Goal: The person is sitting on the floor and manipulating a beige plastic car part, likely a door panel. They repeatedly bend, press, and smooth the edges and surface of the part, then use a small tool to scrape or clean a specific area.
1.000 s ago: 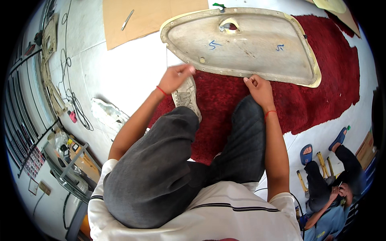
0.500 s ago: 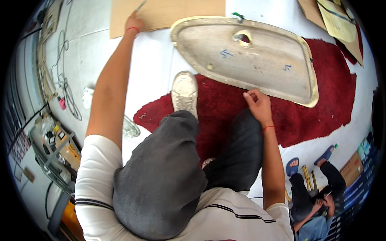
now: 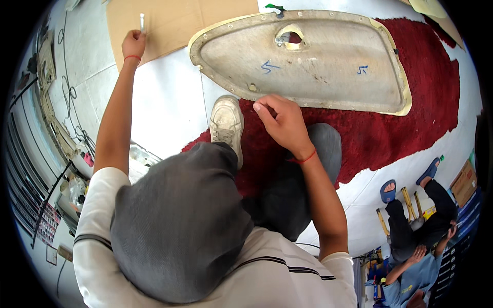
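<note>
My left hand is reached out over a cardboard sheet, closed on a slim pale stick-like tool that points away from me. Its exact kind is too small to tell. In front of me lies a large beige moulded panel, with a raised rim, a roundish hole and blue marker strokes. Pale yellow material borders parts of its edge. My right hand is at the panel's near rim, thumb and fingers curled together. Whatever it may hold is hidden by the fingers.
A ragged dark red carpet lies partly under the panel on white floor tiles. My shoe stands near the rim. Cables run along the left. At lower right another person sits in blue slippers beside yellow-handled tools.
My left hand has shifted left and nearer, with the tool now pointing straight away. My right hand has moved left along the panel's near rim. The view has also shifted.
</note>
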The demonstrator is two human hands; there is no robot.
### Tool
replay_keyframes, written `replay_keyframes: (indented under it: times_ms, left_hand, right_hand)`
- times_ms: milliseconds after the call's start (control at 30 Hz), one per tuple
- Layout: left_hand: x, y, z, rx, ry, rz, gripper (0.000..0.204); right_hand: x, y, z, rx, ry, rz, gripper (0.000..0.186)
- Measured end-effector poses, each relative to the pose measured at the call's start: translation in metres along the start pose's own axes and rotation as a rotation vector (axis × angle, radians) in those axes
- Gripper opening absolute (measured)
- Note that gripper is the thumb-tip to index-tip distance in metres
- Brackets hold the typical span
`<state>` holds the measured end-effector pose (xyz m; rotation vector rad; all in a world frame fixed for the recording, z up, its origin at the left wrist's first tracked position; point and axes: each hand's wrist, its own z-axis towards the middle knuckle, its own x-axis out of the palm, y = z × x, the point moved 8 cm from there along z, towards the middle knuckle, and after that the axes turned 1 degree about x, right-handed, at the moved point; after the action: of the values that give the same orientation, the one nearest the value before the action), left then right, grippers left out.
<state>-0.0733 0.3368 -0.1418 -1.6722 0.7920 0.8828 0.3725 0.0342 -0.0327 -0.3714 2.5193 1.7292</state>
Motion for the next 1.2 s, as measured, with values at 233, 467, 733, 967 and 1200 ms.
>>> replay_keyframes:
  times_ms: [233, 467, 733, 967, 1200]
  left_hand:
    - [0.098, -0.246, -0.239, 0.157, 1.027, -0.767, 0.016]
    - [0.122, -0.272, -0.256, 0.441, 0.778, -0.665, 0.015]
    - [0.149, -0.318, -0.185, 0.893, 0.446, -0.367, 0.022]
    - [0.17, -0.342, -0.185, 0.805, 0.721, -0.086, 0.018]
    - [0.095, -0.324, -0.187, 0.922, 0.08, -0.26, 0.01]
  right_hand:
    - [0.002, 0.041, 0.018, -0.043, -0.398, 0.021, 0.035]
    - [-0.044, -0.016, -0.004, 0.485, -0.287, -0.04, 0.033]
    - [-0.11, -0.01, 0.017, 0.456, -0.183, -0.166, 0.032]
    - [-0.109, -0.02, 0.021, 0.698, -0.15, 0.082, 0.03]
    - [-0.044, -0.017, 0.018, 0.61, -0.087, 1.217, 0.028]
